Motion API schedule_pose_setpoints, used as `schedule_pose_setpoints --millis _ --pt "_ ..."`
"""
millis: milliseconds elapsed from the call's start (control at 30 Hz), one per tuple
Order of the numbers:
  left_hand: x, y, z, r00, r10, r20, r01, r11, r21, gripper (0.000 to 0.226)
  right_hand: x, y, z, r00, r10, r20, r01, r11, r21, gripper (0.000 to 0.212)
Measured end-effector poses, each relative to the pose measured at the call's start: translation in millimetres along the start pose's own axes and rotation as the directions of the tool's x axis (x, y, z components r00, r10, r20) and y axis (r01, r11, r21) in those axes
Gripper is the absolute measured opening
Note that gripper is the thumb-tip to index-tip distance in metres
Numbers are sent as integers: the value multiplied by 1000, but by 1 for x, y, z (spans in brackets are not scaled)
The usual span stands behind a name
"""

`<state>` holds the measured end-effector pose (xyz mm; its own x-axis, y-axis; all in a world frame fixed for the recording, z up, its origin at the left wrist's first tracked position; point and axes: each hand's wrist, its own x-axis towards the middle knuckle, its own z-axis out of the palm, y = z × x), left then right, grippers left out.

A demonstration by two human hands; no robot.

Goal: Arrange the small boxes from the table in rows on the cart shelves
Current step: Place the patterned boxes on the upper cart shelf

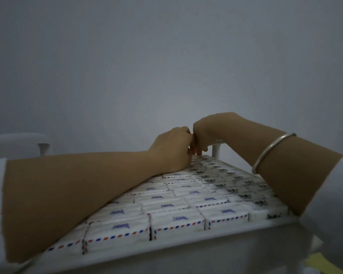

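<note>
Several small white boxes [178,224] with red-and-blue striped edges and blue print fill the cart's top shelf [186,252] in tight rows. More white boxes with black print [232,178] form the rows on the right. My left hand [172,149] and my right hand [206,133] meet at the far end of the shelf, fingers curled down onto the last row. Whether either hand holds a box is hidden by the fingers. A silver bangle [271,151] sits on my right forearm.
A white post [216,150] of the cart stands at the far right corner. A grey wall fills the background. A pale rounded edge [18,139] shows at the left. Something yellow [317,262] lies at the bottom right.
</note>
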<state>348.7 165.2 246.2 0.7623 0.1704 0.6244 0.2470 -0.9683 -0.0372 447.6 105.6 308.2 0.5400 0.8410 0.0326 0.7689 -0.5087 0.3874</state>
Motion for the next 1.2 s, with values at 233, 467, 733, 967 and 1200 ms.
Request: schedule_pose_setpoints --millis 233,467,733,967,1200 --pt "1 9 -4 994 -28 103 42 989 -141 30 -25 16 -18 940 147 -309 -47 950 308 33" --pt "0 26 -6 820 -7 572 79 992 -101 53 -64 31 -26 920 151 -361 69 847 528 27" --pt "1 32 -12 774 -28 633 78 996 -50 58 -74 33 -7 856 207 -474 1 915 403 38" --pt "2 36 -10 769 -50 638 208 963 -174 67 -66 24 12 835 187 -517 -104 977 185 24" --pt "4 50 -16 712 -67 699 88 996 6 59 -62 9 21 791 186 -583 -172 982 79 34"
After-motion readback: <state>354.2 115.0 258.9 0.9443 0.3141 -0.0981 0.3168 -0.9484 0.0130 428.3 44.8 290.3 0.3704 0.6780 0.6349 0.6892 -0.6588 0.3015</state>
